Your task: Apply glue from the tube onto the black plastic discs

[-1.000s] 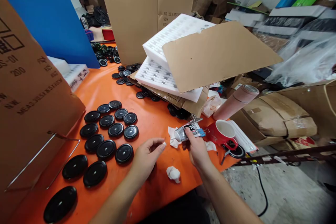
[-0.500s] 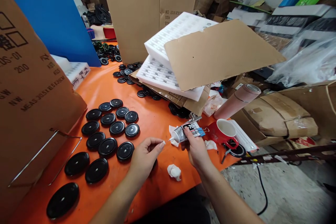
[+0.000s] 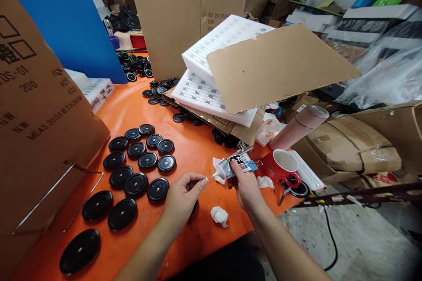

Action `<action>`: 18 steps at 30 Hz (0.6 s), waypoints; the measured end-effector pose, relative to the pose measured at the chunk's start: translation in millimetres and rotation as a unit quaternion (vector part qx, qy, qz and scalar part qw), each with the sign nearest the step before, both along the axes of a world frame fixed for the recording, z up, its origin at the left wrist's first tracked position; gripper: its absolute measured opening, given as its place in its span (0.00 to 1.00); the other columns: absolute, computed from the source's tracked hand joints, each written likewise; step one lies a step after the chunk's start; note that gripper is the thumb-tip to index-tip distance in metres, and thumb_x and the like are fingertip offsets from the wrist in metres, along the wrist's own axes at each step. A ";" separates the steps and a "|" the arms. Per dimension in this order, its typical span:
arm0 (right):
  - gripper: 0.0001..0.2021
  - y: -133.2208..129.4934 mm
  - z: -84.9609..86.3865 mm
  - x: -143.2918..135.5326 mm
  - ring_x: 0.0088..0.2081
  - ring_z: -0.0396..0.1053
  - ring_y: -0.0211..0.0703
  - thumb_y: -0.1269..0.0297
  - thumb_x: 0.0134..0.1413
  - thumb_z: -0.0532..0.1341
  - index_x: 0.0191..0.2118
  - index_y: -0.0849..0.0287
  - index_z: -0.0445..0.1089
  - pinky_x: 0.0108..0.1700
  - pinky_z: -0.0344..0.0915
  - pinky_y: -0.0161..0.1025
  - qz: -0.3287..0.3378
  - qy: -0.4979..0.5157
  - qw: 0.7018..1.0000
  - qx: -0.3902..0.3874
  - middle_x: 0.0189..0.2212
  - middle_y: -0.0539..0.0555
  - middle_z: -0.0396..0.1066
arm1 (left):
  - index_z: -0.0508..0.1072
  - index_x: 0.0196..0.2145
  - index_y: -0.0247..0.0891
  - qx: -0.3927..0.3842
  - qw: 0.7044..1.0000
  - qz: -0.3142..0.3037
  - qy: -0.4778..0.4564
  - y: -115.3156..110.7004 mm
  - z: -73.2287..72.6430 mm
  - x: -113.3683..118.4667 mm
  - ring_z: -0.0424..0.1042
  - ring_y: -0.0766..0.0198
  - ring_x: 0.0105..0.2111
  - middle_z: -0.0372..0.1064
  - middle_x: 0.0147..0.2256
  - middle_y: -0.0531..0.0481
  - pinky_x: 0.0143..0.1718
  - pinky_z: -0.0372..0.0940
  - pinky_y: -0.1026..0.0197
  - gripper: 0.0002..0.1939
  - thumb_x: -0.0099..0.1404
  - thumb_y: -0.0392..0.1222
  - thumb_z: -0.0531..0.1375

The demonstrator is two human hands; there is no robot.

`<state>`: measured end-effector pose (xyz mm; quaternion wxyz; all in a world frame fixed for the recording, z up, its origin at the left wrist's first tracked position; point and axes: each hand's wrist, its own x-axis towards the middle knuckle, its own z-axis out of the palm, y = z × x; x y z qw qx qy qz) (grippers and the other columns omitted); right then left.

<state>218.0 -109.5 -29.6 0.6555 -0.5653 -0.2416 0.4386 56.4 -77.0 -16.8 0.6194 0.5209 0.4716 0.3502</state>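
My right hand is wrapped round a glue tube, its thin nozzle pointing left. A silver binder clip and a blue binder clip grip the tube's rear end. My left hand pinches a small bit of white tissue between thumb and forefinger, right by the nozzle tip. Beneath the tube lies a flat piece of tissue, and a crumpled tissue ball sits closer to me. Left of my hands, several black discs lie flat in rough rows; one more is mostly hidden behind my left hand.
An orange-covered table spans the work area. White foam trays and a cardboard sheet are stacked behind. A red mug and pink flask stand right. A large carton and metal wire stand are left.
Both hands, the tube and the tissue hold almost the same position. The whole view has shifted very slightly.
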 end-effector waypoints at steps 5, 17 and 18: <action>0.21 -4.9 13.9 -1.4 0.18 0.58 0.34 0.43 0.45 0.60 0.22 0.58 0.63 0.20 0.57 0.33 0.018 -0.108 0.994 0.004 0.15 0.47 0.62 | 0.73 0.30 0.34 -0.007 1.000 0.005 0.013 0.5 0.8 -0.3 0.68 0.65 0.28 0.72 0.27 0.49 0.31 0.62 0.64 0.13 0.51 0.47 0.63; 0.21 -8.3 2.6 5.0 0.21 0.62 0.37 0.42 0.47 0.57 0.24 0.58 0.64 0.26 0.60 0.36 0.064 -0.155 0.986 -0.009 0.18 0.48 0.64 | 0.74 0.28 0.33 -0.081 0.995 -0.010 -0.050 0.5 -1.6 -0.9 0.66 0.68 0.24 0.69 0.22 0.50 0.28 0.62 0.65 0.14 0.48 0.47 0.65; 0.21 -9.0 1.4 5.0 0.21 0.62 0.37 0.43 0.48 0.57 0.25 0.58 0.64 0.26 0.60 0.36 0.067 -0.152 0.986 -0.006 0.18 0.48 0.64 | 0.74 0.28 0.33 -0.086 0.995 -0.009 -0.054 0.4 -1.4 -0.6 0.66 0.67 0.24 0.69 0.23 0.50 0.28 0.62 0.65 0.14 0.48 0.47 0.65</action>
